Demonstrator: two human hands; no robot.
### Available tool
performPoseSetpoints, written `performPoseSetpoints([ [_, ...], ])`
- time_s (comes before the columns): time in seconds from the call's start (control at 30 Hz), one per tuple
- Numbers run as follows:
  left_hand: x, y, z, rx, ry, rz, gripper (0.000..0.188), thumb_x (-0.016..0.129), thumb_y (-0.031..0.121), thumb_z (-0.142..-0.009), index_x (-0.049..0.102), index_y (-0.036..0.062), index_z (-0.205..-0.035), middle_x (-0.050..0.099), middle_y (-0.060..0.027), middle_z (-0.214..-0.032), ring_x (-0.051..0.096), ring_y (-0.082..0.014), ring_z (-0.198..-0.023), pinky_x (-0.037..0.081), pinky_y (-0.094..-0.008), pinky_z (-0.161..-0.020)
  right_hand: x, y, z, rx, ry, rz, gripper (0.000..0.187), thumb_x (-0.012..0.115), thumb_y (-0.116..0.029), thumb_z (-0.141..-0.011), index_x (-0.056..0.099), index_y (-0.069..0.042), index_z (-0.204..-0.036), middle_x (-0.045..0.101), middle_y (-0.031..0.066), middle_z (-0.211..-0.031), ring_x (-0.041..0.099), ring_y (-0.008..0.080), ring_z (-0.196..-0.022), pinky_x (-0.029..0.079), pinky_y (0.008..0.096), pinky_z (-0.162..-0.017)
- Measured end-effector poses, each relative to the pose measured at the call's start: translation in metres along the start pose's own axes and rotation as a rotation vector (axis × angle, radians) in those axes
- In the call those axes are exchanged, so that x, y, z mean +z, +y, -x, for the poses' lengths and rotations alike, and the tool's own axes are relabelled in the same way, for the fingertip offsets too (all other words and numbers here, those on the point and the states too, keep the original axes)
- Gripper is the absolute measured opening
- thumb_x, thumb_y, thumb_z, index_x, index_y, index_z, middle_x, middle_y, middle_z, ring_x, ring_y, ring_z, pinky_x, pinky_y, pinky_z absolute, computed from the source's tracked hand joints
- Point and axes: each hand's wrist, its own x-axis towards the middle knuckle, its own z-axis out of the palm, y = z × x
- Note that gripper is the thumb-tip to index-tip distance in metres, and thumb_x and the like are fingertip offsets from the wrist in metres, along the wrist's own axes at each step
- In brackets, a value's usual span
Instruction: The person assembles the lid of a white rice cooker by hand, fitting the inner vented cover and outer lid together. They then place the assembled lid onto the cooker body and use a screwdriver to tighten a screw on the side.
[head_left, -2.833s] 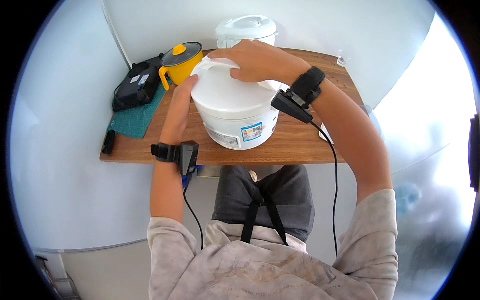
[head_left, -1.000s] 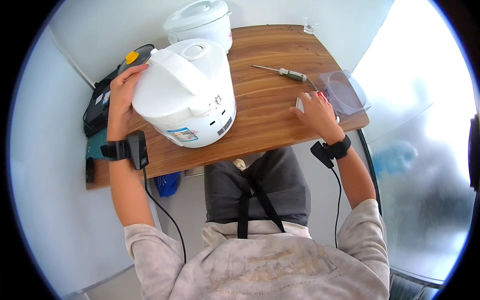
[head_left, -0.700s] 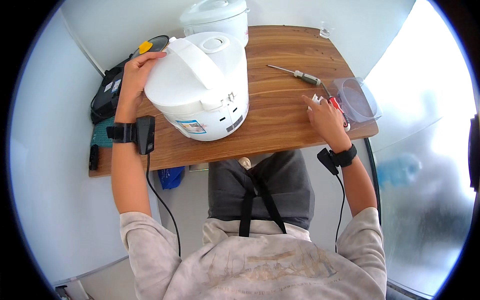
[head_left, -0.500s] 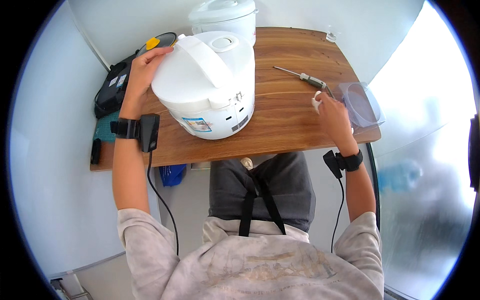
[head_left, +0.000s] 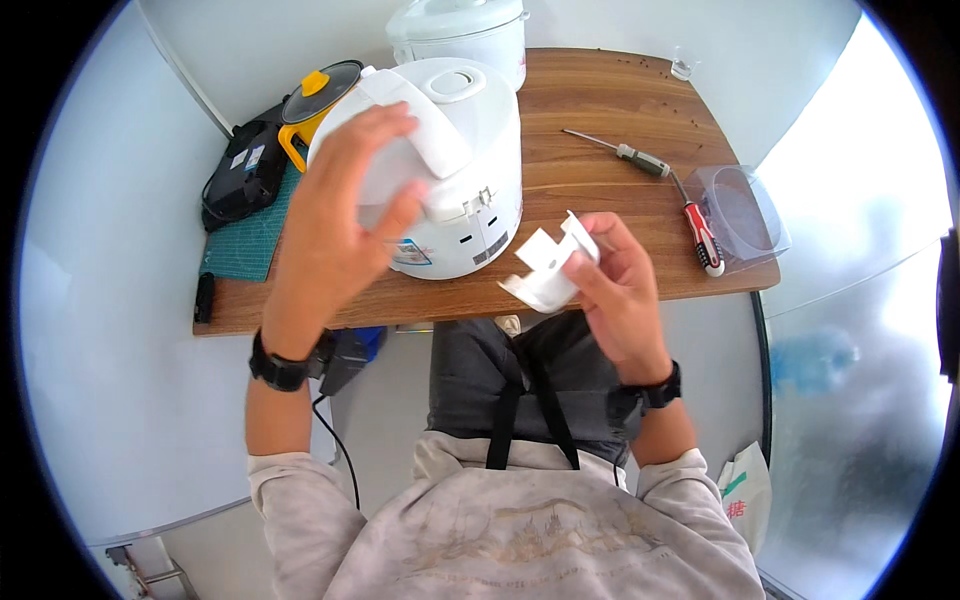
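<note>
A white rice cooker (head_left: 480, 130) stands on the wooden table, its lid lowered and handle folded across the top. On its front are a small metal catch and dark slots. My left hand (head_left: 335, 215) hovers over its near left side, fingers spread and holding nothing; it covers part of the lid and wall. Between the thumb and fingers of my right hand (head_left: 625, 300) is a curved white plastic cover (head_left: 555, 270), held just right of the cooker over the table's front edge. Part of it is hidden behind my fingers.
Two screwdrivers lie at right, one grey-green (head_left: 643, 160), one red-handled (head_left: 704, 240), beside a clear plastic box (head_left: 745, 215). Behind stand another cooker (head_left: 455, 55) and a small glass (head_left: 683, 68). At left are a yellow pot (head_left: 300, 125), black case (head_left: 245, 175) and green mat (head_left: 245, 245).
My left hand has come off the cooker's lid edge toward me. My right hand has moved from beside the screwdrivers to the left, carrying the white plastic cover, now plainly seen.
</note>
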Motion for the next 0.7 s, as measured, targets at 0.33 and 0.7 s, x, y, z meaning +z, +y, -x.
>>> performPoseSetpoints([
  [0.33, 0.019, 0.012, 0.018, 0.042, -0.100, -0.191, 0.067, 0.074, 0.051, -0.080, 0.057, 0.0093, -0.130, 0.048, -0.0112, -0.147, 0.040, -0.0364, -0.139, 0.037, -0.0483, -0.109, 0.028, 0.037, -0.028, -0.031, -0.032, -0.033, 0.020, 0.066, -0.012, -0.096, 0.051, -0.005, -0.108, 0.066, 0.0041, -0.103, 0.058, 0.0056, -0.092, 0.047, 0.0216, -0.080],
  [0.7, 0.036, 0.016, 0.022, 0.001, -0.002, -0.244, 0.049, 0.077, 0.034, -0.081, 0.063, 0.0133, -0.122, 0.049, -0.0113, -0.145, 0.044, -0.0351, -0.134, 0.035, -0.0456, -0.104, 0.037, 0.047, -0.038, 0.056, 0.040, -0.069, 0.024, 0.066, -0.014, -0.096, 0.050, -0.002, -0.110, 0.063, 0.0080, -0.106, 0.064, 0.0097, -0.091, 0.055, 0.0226, -0.071],
])
